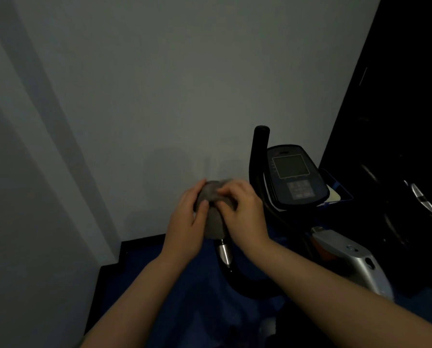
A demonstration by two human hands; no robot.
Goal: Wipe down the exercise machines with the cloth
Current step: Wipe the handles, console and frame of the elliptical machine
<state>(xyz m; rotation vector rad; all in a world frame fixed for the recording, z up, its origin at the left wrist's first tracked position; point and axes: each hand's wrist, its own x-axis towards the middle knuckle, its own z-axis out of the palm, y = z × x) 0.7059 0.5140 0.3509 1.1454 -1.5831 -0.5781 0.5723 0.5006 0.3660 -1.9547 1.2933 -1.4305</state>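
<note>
A grey cloth (213, 197) is wrapped over the top of the left handlebar of an exercise bike (345, 257). My left hand (187, 222) grips the cloth from the left side. My right hand (242, 209) pinches it from the right, fingers pressed into the fabric. Below the cloth a silver sensor piece (224, 252) of the handlebar shows. The handle's tip is hidden under the cloth. The bike's console (295, 175) with a dark screen sits to the right, and the other black handle (260, 141) stands upright behind it.
A pale wall (159, 84) stands close in front and at the left. The floor (179, 297) is blue with a black skirting. Dark gym equipment (410, 172) fills the right side. The room is dim.
</note>
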